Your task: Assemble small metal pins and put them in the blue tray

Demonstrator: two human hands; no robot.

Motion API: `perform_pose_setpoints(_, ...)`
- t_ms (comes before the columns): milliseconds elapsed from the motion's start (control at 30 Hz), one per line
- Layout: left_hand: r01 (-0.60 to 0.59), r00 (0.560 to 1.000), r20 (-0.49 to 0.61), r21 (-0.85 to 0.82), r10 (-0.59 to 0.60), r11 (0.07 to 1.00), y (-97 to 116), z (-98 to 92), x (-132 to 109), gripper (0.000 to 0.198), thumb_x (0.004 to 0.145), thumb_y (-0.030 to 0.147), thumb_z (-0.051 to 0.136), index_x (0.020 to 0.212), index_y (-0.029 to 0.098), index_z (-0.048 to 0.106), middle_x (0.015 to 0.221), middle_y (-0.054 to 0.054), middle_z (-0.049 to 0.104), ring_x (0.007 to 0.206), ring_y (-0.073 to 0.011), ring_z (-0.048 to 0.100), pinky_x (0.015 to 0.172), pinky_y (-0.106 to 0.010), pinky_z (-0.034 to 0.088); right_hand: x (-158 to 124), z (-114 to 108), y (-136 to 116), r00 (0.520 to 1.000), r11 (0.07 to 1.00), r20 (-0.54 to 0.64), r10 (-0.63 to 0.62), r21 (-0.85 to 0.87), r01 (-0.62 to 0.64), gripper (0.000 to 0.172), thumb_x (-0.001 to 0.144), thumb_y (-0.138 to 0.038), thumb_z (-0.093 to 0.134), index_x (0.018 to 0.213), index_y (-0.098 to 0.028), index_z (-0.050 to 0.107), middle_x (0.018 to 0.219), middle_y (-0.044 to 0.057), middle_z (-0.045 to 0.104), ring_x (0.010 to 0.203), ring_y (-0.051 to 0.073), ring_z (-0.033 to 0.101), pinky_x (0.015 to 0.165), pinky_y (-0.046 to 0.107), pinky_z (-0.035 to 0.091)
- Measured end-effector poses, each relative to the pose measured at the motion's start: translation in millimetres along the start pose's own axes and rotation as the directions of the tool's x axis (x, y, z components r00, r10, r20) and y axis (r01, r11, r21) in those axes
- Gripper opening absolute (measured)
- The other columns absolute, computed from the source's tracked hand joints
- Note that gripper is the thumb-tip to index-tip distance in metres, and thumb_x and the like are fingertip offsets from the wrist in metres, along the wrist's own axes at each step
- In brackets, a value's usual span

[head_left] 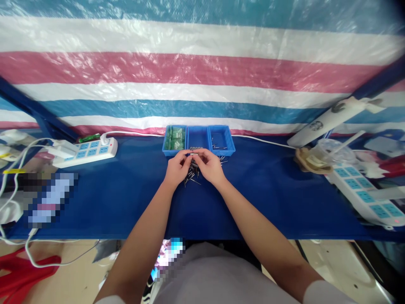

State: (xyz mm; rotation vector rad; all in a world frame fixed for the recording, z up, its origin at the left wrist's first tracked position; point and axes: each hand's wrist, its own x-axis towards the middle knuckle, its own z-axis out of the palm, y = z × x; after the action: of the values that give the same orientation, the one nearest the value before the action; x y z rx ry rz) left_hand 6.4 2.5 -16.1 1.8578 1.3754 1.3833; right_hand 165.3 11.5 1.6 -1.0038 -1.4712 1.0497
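Note:
My left hand point(178, 168) and my right hand point(209, 166) meet at the front of a row of three blue bins. Their thumbs and forefingers are pinched together around something small and pale, too small to name. Beneath the fingers lies a loose pile of thin metal pins point(191, 175) on the blue tabletop. The left bin point(163, 146) holds green and clear pieces. In the middle bin point(198, 135) several small round metal parts sit near the front, partly hidden by my fingers. A few thin pins rest in the right bin point(233, 143).
A white power strip point(110, 148) with cables and a pixelated phone point(52, 200) lie at left. On the right are another power strip point(360, 194), a plastic cup point(335, 152) and a white cylinder point(325, 118). Striped sheeting point(202, 71) hangs behind the blue table point(259, 194).

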Motion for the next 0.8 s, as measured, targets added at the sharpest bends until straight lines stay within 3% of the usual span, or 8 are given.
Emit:
perform_pose_setpoints(133,0.019,1.000,-0.002,0.007,-0.019,1.000,-1.5,0.2,0.8,0.027,0.098,0.040,0.059,0.115,0.021,0.070,0.066,0.003,0.065,0.059,-0.0118,0.061,0.063,-0.023,0.049,-1.8,-0.5,2.3,0.995,0.980,-0.017,-0.099,-0.177,0.094,0.027,0.096,-0.042,0.060,0.110,-0.022,0.070,0.106,0.008,0.076,0.087,0.019,0.071,0.075,0.033,0.057)
perform_pose_setpoints(367,0.061,0.998,-0.024,0.042,-0.060,0.997,-1.3,0.4,-0.4,0.028,0.097,0.044,0.061,0.108,0.021,0.071,0.069,0.002,0.069,0.062,-0.0136,0.065,0.067,-0.025,0.051,-5.4,0.1,7.3,0.972,0.924,-0.002,-0.235,-0.311,0.223,0.024,0.098,-0.035,0.057,0.116,-0.023,0.069,0.111,0.010,0.074,0.093,0.022,0.070,0.076,0.036,0.058)
perform_pose_setpoints(533,0.059,0.998,-0.035,0.035,-0.058,0.998,0.3,0.9,-1.6,0.030,0.097,0.046,0.060,0.110,0.021,0.072,0.074,0.001,0.071,0.063,-0.0133,0.066,0.068,-0.025,0.053,-5.4,-3.7,5.2,0.936,0.835,0.087,-0.340,-0.430,0.344,0.027,0.102,-0.030,0.051,0.122,-0.025,0.068,0.117,0.011,0.073,0.112,0.027,0.064,0.094,0.046,0.056)
perform_pose_setpoints(667,0.054,0.998,-0.034,0.028,-0.053,0.998,3.1,0.3,-1.3,0.032,0.097,0.045,0.061,0.114,0.020,0.071,0.069,0.002,0.067,0.060,-0.0116,0.062,0.065,-0.023,0.052,-5.4,-5.4,4.0,0.924,0.802,0.127,-0.361,-0.463,0.377,0.029,0.104,-0.029,0.047,0.124,-0.024,0.067,0.118,0.011,0.073,0.111,0.028,0.063,0.105,0.051,0.050)
perform_pose_setpoints(800,0.038,0.999,-0.026,0.046,-0.037,0.998,4.8,-0.9,-1.0,0.031,0.097,0.043,0.060,0.114,0.019,0.071,0.067,0.003,0.065,0.058,-0.0103,0.059,0.064,-0.022,0.051,-7.2,-3.2,5.6,0.926,0.796,0.116,-0.358,-0.480,0.368,0.031,0.105,-0.030,0.045,0.126,-0.025,0.067,0.119,0.011,0.073,0.112,0.028,0.063,0.106,0.051,0.049)
